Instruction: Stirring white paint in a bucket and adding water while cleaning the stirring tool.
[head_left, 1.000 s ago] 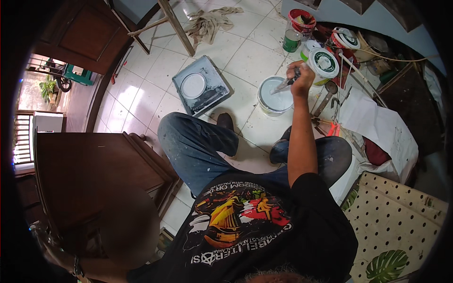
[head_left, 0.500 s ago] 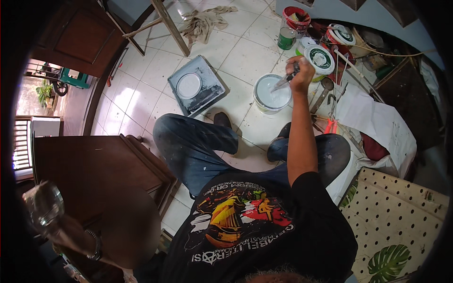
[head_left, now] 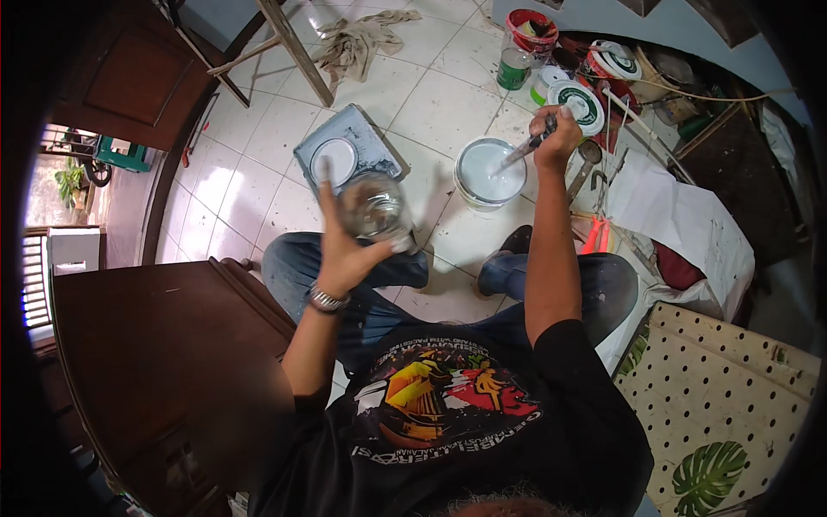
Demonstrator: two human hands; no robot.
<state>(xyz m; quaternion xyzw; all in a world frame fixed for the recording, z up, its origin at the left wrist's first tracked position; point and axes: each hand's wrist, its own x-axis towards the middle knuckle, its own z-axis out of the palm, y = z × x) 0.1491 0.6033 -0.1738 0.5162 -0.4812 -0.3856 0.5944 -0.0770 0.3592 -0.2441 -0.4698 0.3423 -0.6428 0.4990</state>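
Observation:
My left hand (head_left: 343, 257) holds a clear, rounded glass or plastic container (head_left: 376, 205), slightly blurred, over the near edge of the grey paint tray (head_left: 377, 153), which has a round white lid (head_left: 330, 152) in it. My right hand (head_left: 556, 138) grips a dark-handled tool (head_left: 519, 155), like a scraper or brush, whose end dips into a white bucket (head_left: 483, 197) of pale grey-blue paint. Beyond that hand lie paint pails with white lids (head_left: 575, 107).
Back right are a red bucket (head_left: 531, 28), a green-labelled plastic bottle (head_left: 514, 69), tools and a white sheet (head_left: 668, 202). A wooden ladder (head_left: 306, 56) and rag (head_left: 357, 43) are behind. A brown cabinet (head_left: 146, 336) stands left, a dotted board (head_left: 715, 370) right.
My left hand has swung from the lower left edge inward and forward with the clear container, now over the tray. My right hand stays at the bucket with the tool.

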